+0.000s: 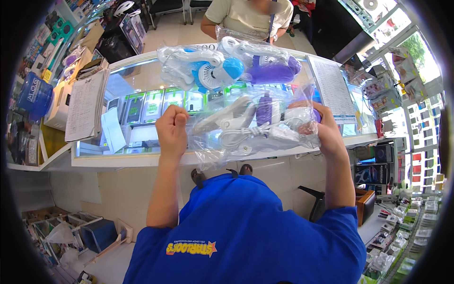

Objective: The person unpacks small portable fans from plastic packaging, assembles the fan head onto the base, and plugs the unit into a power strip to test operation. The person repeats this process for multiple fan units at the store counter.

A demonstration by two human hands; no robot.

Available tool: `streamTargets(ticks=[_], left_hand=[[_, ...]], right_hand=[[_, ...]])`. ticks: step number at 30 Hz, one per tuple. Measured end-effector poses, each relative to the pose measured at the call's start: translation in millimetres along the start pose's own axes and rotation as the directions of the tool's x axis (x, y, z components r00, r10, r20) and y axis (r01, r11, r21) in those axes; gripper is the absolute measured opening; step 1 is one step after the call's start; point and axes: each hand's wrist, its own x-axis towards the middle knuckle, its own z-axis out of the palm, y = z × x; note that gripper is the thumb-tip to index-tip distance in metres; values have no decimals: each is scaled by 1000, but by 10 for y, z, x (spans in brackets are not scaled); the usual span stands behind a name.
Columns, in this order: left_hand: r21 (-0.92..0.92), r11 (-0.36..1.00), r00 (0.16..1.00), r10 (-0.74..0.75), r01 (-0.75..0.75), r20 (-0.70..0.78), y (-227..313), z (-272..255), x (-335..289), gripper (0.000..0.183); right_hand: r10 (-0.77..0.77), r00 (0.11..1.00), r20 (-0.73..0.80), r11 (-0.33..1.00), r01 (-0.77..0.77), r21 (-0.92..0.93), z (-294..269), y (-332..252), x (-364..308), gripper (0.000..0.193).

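A person in a blue shirt (246, 222) stood at a glass-topped counter (120, 162) in a crowded shop, a clear plastic bag (255, 135) held up before them at the center of the frame. Through the film I could see a purple part (265, 110), a white clip-shaped part (236, 113) and a bundled white cord (235, 138).

The bag lay between the person's 2 bare hands. The left hand (171, 130), left of center, was curled into a fist with the thumb on top, its fingers at the bag's left edge; from my spot I could not tell whether they pinched the film. The right hand (326, 124), right of center, was partly closed on the bag's right end, its fingers bent over the plastic and the contents' end within their grasp.

Just beyond, at upper center, 2 more bagged items rested side by side: a blue-and-white fan (220, 73) and a purple-and-white fan (274, 72). Boxed goods (153, 105) showed under the glass. Written sheets (85, 106) lay at middle left, another sheet (331, 83) at upper right. Across the counter, at top center, was another person (243, 21) in a pale shirt.
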Motion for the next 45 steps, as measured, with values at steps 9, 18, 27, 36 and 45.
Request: streamTargets(ticks=[9, 18, 27, 36, 45], left_hand=[[-103, 902, 818, -326, 419, 474, -198, -397, 140, 12], [200, 962, 983, -184, 186, -31, -380, -1447, 664, 7], [471, 865, 954, 265, -172, -138, -22, -1120, 373, 43], [-197, 906, 685, 414, -376, 600, 1149, 403, 291, 73], [-186, 865, 120, 146, 466, 982, 2028, 2399, -848, 101]], right_hand=[[126, 958, -257, 942, -35, 333, 267, 196, -359, 68], [-37, 896, -442, 999, 37, -9, -138, 81, -759, 71], [-160, 783, -602, 984, 79, -159, -522, -366, -1134, 65], [-214, 829, -516, 964, 96, -246, -658, -823, -1702, 63], [-61, 994, -90, 953, 31, -302, -1922, -472, -2710, 51]])
